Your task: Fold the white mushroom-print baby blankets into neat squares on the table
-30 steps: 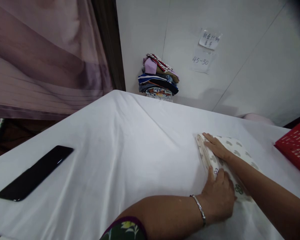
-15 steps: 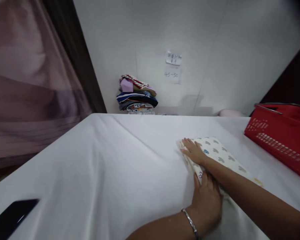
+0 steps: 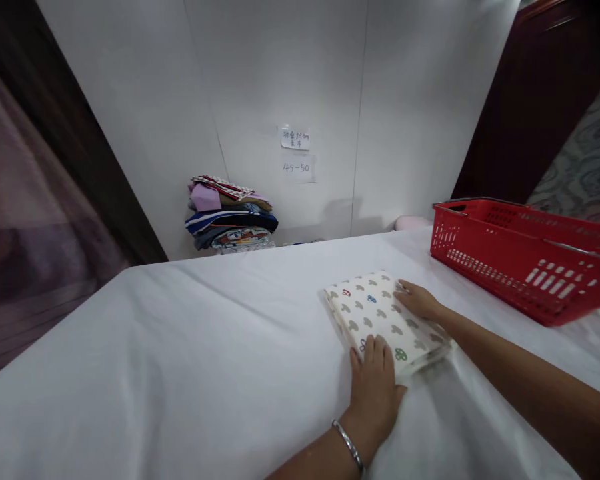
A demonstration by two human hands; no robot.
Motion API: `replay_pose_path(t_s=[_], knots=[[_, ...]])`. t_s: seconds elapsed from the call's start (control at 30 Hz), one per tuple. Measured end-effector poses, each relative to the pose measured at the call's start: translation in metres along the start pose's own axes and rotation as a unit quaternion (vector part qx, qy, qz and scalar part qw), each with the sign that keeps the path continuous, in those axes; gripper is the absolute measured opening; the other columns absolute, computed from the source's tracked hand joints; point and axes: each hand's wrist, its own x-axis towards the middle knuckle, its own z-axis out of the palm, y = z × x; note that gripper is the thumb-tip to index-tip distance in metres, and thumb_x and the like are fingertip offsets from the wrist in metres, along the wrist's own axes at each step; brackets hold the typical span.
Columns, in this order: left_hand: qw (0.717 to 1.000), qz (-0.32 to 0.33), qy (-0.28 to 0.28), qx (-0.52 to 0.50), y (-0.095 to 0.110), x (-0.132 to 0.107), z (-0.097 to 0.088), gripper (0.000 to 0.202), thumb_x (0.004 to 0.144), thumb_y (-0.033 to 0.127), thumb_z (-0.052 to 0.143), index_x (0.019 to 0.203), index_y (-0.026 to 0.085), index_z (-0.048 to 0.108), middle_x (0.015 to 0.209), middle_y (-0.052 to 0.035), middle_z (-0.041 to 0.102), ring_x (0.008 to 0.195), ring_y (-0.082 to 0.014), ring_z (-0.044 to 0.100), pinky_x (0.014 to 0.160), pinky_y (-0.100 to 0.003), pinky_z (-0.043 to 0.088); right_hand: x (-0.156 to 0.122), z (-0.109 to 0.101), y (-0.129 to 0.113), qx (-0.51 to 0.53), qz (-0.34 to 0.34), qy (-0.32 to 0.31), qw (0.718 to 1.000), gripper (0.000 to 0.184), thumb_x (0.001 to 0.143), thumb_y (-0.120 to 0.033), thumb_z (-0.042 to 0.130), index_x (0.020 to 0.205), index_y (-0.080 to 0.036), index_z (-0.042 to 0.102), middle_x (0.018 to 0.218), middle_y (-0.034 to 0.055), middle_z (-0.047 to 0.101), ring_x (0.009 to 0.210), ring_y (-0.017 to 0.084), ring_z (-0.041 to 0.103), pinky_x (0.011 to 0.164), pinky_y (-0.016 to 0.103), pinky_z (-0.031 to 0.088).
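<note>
A folded white cloth (image 3: 377,313) with grey mushroom-like prints and a few coloured ones lies flat on the white-covered table. My left hand (image 3: 375,383), with a silver bracelet at its wrist, rests its stretched fingers on the cloth's near left edge. Over on the right side of the cloth, my right hand (image 3: 417,300) lies with its fingers extended on the top surface. Neither hand is closed around the fabric.
A red plastic basket (image 3: 510,267) with metal handles stands on the table at the right. Behind the table's far edge rises a stack of folded clothes (image 3: 230,217). Paper notes (image 3: 299,168) are stuck on the wall. A pinkish curtain (image 3: 40,267) hangs at the left.
My right hand has moved from the cloth's left edge to its right side. The cloth now lies as a smaller, neat rectangle. The view has swung right, showing more of the basket.
</note>
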Motion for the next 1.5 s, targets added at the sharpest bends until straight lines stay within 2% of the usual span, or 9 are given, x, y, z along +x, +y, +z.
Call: replay_pose_path(t_s=[0.17, 0.37, 0.5, 0.63, 0.8, 0.93, 1.1, 1.27, 1.5], knots=[[0.999, 0.018, 0.02, 0.018, -0.007, -0.001, -0.004, 0.051, 0.087, 0.033, 0.04, 0.136, 0.02, 0.034, 0.143, -0.0078, 0.033, 0.133, -0.0268, 0.023, 0.104, -0.053, 0.028, -0.017, -0.012, 0.03, 0.044, 0.097, -0.032, 0.994, 0.069, 0.076, -0.053, 0.052, 0.129, -0.01, 0.047, 0.121, 0.017, 0.057, 0.109, 0.03, 0.054, 0.094, 0.04, 0.039], [0.998, 0.022, 0.004, 0.061, -0.057, -0.019, -0.042, 0.05, 0.079, 0.02, 0.047, 0.129, 0.022, 0.043, 0.134, -0.0057, 0.047, 0.13, -0.0253, 0.03, 0.108, -0.056, 0.01, -0.066, 0.002, -0.001, 0.156, 0.084, -0.092, 0.98, 0.052, 0.074, -0.055, 0.057, 0.109, -0.017, 0.062, 0.104, 0.0114, 0.066, 0.096, 0.026, 0.06, 0.082, 0.035, 0.047], [0.994, -0.028, 0.013, 0.107, -0.093, -0.037, -0.065, 0.056, 0.076, 0.01, 0.042, 0.129, 0.024, 0.043, 0.134, -0.0038, 0.047, 0.133, -0.0237, 0.026, 0.109, -0.055, 0.006, -0.115, 0.016, -0.019, 0.316, 0.067, -0.155, 0.934, 0.064, 0.073, -0.056, 0.059, 0.127, -0.022, 0.047, 0.084, 0.0043, 0.067, 0.065, 0.016, 0.062, 0.056, 0.027, 0.05], [0.992, -0.057, -0.013, 0.115, -0.081, -0.039, -0.07, 0.062, 0.068, 0.005, 0.043, 0.129, 0.019, 0.044, 0.135, -0.0053, 0.045, 0.134, -0.0246, 0.023, 0.109, -0.053, 0.007, -0.13, 0.019, -0.014, 0.437, 0.111, -0.167, 0.877, 0.082, 0.075, -0.048, 0.062, 0.14, -0.014, 0.027, 0.078, 0.0044, 0.064, 0.064, 0.016, 0.061, 0.057, 0.028, 0.052], [0.999, -0.008, -0.03, 0.024, -0.028, -0.027, -0.068, 0.063, 0.069, 0.004, 0.04, 0.129, 0.022, 0.044, 0.139, -0.0026, 0.04, 0.132, -0.0178, 0.028, 0.112, -0.046, 0.013, -0.104, 0.017, 0.007, 0.415, 0.121, -0.113, 0.895, 0.063, 0.078, -0.039, 0.059, 0.132, -0.01, 0.041, 0.077, 0.0091, 0.066, 0.065, 0.017, 0.062, 0.054, 0.028, 0.053], [0.999, 0.033, 0.006, -0.008, -0.002, -0.016, -0.056, 0.047, 0.086, 0.035, 0.042, 0.131, 0.022, 0.041, 0.141, -0.0051, 0.038, 0.132, -0.0201, 0.028, 0.11, -0.046, 0.02, -0.066, 0.019, 0.022, 0.382, 0.123, -0.037, 0.915, 0.056, 0.079, -0.028, 0.053, 0.131, -0.011, 0.042, 0.099, 0.0133, 0.064, 0.076, 0.017, 0.062, 0.058, 0.026, 0.053], [0.998, 0.037, 0.032, 0.049, -0.001, -0.013, -0.03, 0.054, 0.088, 0.052, 0.036, 0.132, 0.021, 0.04, 0.141, -0.0074, 0.036, 0.132, -0.0231, 0.028, 0.109, -0.049, 0.018, -0.021, 0.028, 0.023, 0.324, 0.101, 0.03, 0.94, 0.064, 0.074, -0.023, 0.05, 0.136, -0.015, 0.037, 0.128, 0.0152, 0.049, 0.082, 0.019, 0.062, 0.063, 0.031, 0.053], [0.994, 0.051, 0.056, 0.084, -0.003, -0.019, -0.022, 0.051, 0.088, 0.053, 0.034, 0.131, 0.025, 0.041, 0.141, -0.0033, 0.038, 0.132, -0.021, 0.027, 0.11, -0.047, 0.018, 0.012, 0.03, 0.022, 0.266, 0.024, 0.057, 0.962, 0.051, 0.07, -0.014, 0.048, 0.12, -0.018, 0.057, 0.11, 0.0063, 0.064, 0.098, 0.019, 0.058, 0.086, 0.029, 0.044], [0.994, 0.06, 0.058, 0.07, -0.006, -0.022, -0.014, 0.054, 0.086, 0.055, 0.039, 0.131, 0.025, 0.041, 0.141, -0.004, 0.037, 0.133, -0.0224, 0.026, 0.111, -0.048, 0.015, 0.033, 0.037, 0.036, 0.208, 0.009, 0.076, 0.975, 0.037, 0.074, -0.021, 0.044, 0.102, -0.021, 0.068, 0.099, 0.0041, 0.069, 0.094, 0.021, 0.059, 0.084, 0.03, 0.042]])
